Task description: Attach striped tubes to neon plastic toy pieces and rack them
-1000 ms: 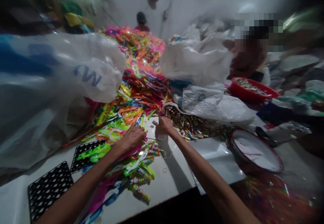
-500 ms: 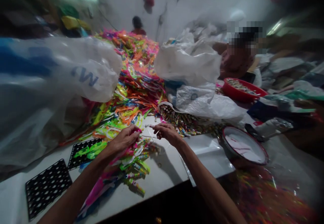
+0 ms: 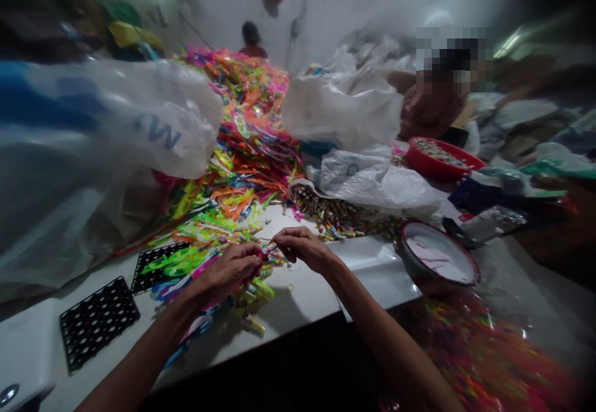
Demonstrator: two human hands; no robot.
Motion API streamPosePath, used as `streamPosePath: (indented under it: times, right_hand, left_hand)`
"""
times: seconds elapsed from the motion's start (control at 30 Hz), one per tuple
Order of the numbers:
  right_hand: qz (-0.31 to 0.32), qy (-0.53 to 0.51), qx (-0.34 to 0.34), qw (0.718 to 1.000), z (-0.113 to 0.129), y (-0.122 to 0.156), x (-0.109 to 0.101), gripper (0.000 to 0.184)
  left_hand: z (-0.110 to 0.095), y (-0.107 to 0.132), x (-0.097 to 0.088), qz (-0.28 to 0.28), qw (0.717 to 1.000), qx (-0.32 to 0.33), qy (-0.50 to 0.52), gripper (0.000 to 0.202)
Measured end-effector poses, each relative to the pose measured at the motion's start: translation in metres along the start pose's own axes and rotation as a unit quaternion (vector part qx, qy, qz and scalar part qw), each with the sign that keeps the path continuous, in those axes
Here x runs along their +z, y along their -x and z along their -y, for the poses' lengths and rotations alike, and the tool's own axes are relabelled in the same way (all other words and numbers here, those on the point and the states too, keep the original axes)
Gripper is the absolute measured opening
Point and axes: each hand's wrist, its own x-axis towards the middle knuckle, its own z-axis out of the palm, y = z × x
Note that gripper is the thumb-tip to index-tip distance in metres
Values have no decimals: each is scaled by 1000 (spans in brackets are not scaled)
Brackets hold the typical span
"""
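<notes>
My left hand point(image 3: 237, 266) is closed on a pink plastic piece point(image 3: 264, 254) whose tip shows past the fingertips. Its body is mostly hidden by the hand. Close against that tip, my right hand point(image 3: 300, 249) pinches a small whitish piece point(image 3: 272, 246), too small to name. The hands are almost touching, over the white table point(image 3: 310, 294). Beneath and beside my left hand lie bright plastic pieces with patterned tubes point(image 3: 254, 324). A thin ring point(image 3: 290, 287) lies near the right hand.
Behind the hands rises a heap of colourful plastic pieces point(image 3: 251, 133), between large plastic bags point(image 3: 177, 120). Small patterned tubes point(image 3: 321, 207) spill from a bag. Black perforated trays point(image 3: 100, 322) lie left. A rimmed basin point(image 3: 440, 254) and red bowl point(image 3: 442, 161) stand right. Two people are farther back.
My hands have come together, the right one moving left until its whitish piece meets the tip of the pink piece. The view has shifted slightly.
</notes>
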Motion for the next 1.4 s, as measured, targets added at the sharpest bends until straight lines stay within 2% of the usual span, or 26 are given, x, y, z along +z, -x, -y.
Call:
streamPosePath:
  times: [0.27,0.4,0.5,0.7,0.87,0.97,1.03,1.07,1.1,1.17,1.23,1.33,1.4]
  right_hand:
    - [10,-21,-6,1000,-4,7,3,22]
    - [13,-22,-8,1000,-7,8,2,23]
    - [15,1,-9,1000,-7,8,1,24]
    - [10,107,-38,993,4,12,6,27]
    - [4,107,-40,993,-1,11,19,26]
    - [37,104,-2,994,-12,-3,13,35]
    - [35,157,17,987,-17,-21,-2,46]
    - [2,226,23,974,-18,-33,-13,49]
    - [-50,314,30,948,-18,-45,-25,48]
    - [-166,487,53,856,-16,-72,-49,38]
    - [-233,576,84,779,-16,-98,-67,30]
    - [-252,610,110,743,-20,-128,-79,32]
    - [-254,628,120,726,-26,-137,-78,41]
  left_hand:
    - [-9,4,4,13,999,-14,-51,14]
    - [-9,3,4,4,999,-25,-27,11]
    - [-6,2,2,-6,999,-13,-40,15]
    - [1,-1,-7,11,992,4,-123,36]
    - [1,1,-17,22,986,2,-164,39]
    - [0,5,-36,26,961,23,-273,40]
    - [-2,7,-55,20,917,47,-395,39]
    - [-4,6,-65,-2,890,64,-452,37]
    - [-7,3,-75,-37,864,78,-496,34]
    - [-14,-13,-91,-119,832,87,-535,33]
    - [-22,-42,-99,-165,816,68,-550,36]
    - [-25,-103,-98,-161,798,26,-580,37]
    - [-18,-142,-93,-178,793,8,-583,33]
